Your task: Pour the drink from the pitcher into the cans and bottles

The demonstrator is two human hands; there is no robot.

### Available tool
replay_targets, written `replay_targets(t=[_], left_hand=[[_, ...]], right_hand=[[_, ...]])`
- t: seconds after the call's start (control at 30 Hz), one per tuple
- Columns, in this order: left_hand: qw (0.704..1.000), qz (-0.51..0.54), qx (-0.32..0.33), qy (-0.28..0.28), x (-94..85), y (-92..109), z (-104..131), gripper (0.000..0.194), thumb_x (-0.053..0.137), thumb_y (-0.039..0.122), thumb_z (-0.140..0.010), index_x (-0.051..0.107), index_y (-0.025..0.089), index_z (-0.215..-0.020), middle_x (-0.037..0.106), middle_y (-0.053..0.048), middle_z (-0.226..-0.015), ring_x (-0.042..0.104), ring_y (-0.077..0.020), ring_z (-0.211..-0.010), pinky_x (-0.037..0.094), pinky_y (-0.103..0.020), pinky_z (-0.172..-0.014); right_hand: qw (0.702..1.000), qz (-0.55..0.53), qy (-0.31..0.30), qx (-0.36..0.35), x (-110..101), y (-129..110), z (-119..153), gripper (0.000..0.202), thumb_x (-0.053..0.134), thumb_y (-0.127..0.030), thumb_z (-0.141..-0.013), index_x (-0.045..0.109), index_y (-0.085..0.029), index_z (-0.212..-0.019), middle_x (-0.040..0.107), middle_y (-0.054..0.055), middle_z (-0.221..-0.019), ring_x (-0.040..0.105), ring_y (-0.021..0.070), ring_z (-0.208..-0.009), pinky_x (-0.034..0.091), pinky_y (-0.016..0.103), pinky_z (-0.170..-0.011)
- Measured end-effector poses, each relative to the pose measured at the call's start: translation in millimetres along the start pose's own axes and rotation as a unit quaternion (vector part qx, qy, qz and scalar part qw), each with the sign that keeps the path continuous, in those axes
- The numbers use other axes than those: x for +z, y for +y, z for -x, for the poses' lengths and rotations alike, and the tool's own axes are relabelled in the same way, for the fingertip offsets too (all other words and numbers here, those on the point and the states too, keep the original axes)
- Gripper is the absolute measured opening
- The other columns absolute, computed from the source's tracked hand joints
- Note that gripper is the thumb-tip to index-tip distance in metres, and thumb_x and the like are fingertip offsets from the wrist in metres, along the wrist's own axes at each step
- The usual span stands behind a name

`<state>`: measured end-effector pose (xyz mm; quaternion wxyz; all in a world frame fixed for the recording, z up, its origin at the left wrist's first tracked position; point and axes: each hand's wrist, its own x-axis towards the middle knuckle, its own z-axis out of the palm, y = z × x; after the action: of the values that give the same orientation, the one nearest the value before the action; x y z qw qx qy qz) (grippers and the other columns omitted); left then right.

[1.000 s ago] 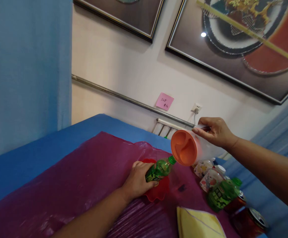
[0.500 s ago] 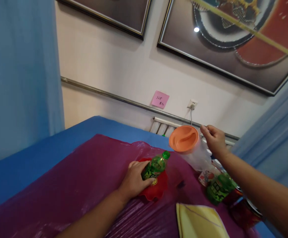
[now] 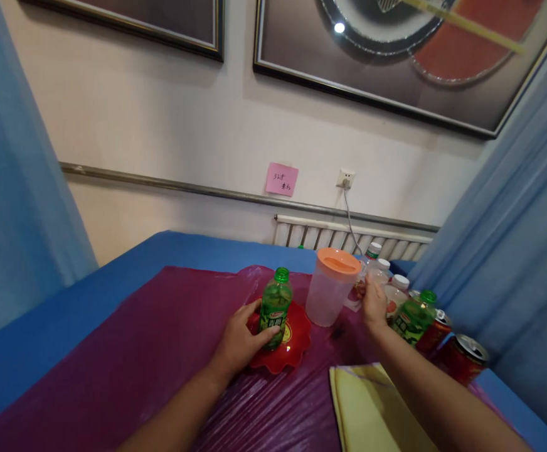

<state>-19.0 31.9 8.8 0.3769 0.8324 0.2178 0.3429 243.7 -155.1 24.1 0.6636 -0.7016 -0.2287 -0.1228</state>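
My left hand point(image 3: 241, 339) is wrapped round a green bottle point(image 3: 275, 307), which stands upright on a red scalloped plate point(image 3: 297, 336). Just right of the plate, a frosted pitcher point(image 3: 326, 298) with an orange lid point(image 3: 339, 261) stands upright on the purple sheet. My right hand point(image 3: 374, 302) is at the pitcher's right side, its fingers curled where a handle would be; the handle itself is hard to make out. Behind and beside this hand are white-capped bottles point(image 3: 399, 284).
A second green bottle point(image 3: 414, 319) and red cans point(image 3: 464, 359) line the right side. A folded yellow cloth point(image 3: 362, 408) lies in front. Purple plastic point(image 3: 127, 351) covers the blue table point(image 3: 189, 242). Behind are a radiator point(image 3: 315, 233) and blue curtains point(image 3: 513, 263).
The pitcher has come down from a tilted, raised position to upright on the table, with my right hand lowered beside it. The left-hand bottle now looks more upright. The camera view has turned.
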Motion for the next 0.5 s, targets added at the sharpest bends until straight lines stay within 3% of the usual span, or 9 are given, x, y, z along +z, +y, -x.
replay_targets(t=[0.13,0.23,0.3,0.33,0.4,0.5], left_hand=[[1.0,0.013,0.0,0.001,-1.0,5,-1,0.056,0.078,0.04,-0.069,0.068,0.018,-0.12,0.075,-0.011,-0.119,0.07,-0.0301,-0.111,0.054,-0.048,-0.101],[1.0,0.018,0.002,-0.001,-2.2,7,-2,0.059,0.078,0.041,-0.07,0.066,0.019,-0.123,0.074,-0.01,-0.121,0.07,-0.0301,-0.111,0.055,-0.048,-0.101],[1.0,0.018,0.005,0.001,-3.1,7,-2,0.064,0.078,0.043,-0.069,0.064,0.019,-0.126,0.074,-0.011,-0.122,0.07,-0.0306,-0.112,0.054,-0.049,-0.102],[1.0,0.017,0.009,0.002,-3.5,6,-1,0.066,0.079,0.044,-0.069,0.063,0.018,-0.127,0.073,-0.011,-0.123,0.07,-0.0307,-0.113,0.054,-0.05,-0.102],[1.0,0.015,0.02,0.0,-4.4,6,0,0.068,0.079,0.046,-0.069,0.061,0.018,-0.129,0.073,-0.012,-0.124,0.07,-0.0308,-0.113,0.054,-0.05,-0.103],[0.999,0.013,0.042,-0.015,-5.1,8,1,0.069,0.078,0.051,-0.072,0.06,0.02,-0.131,0.072,-0.011,-0.125,0.07,-0.0314,-0.113,0.056,-0.05,-0.101]], right_hand=[[1.0,0.003,0.025,0.015,-12,-1,2,0.052,0.044,-0.07,-0.088,0.056,-0.022,-0.074,0.06,0.003,-0.07,0.057,0.0193,-0.066,0.049,0.032,-0.063],[0.997,0.015,0.078,-0.005,-23,-10,14,0.046,0.056,-0.063,-0.085,0.059,-0.019,-0.101,0.065,0.011,-0.105,0.061,0.0249,-0.096,0.05,0.037,-0.083],[0.996,0.016,0.07,-0.046,-26,-19,34,0.05,0.062,-0.055,-0.085,0.056,-0.019,-0.119,0.06,0.014,-0.124,0.058,0.0273,-0.112,0.048,0.041,-0.093],[0.996,0.013,0.04,-0.072,-24,-25,48,0.052,0.065,-0.05,-0.085,0.054,-0.02,-0.126,0.058,0.015,-0.129,0.057,0.0281,-0.115,0.048,0.043,-0.095],[0.99,-0.001,-0.083,-0.113,-16,-37,79,0.057,0.067,-0.043,-0.087,0.051,-0.022,-0.137,0.056,0.015,-0.137,0.057,0.0289,-0.119,0.047,0.047,-0.1],[0.967,-0.012,-0.229,-0.107,7,-56,114,0.077,0.077,-0.04,-0.08,0.044,-0.025,-0.148,0.051,0.014,-0.149,0.05,0.0324,-0.134,0.038,0.053,-0.113]])
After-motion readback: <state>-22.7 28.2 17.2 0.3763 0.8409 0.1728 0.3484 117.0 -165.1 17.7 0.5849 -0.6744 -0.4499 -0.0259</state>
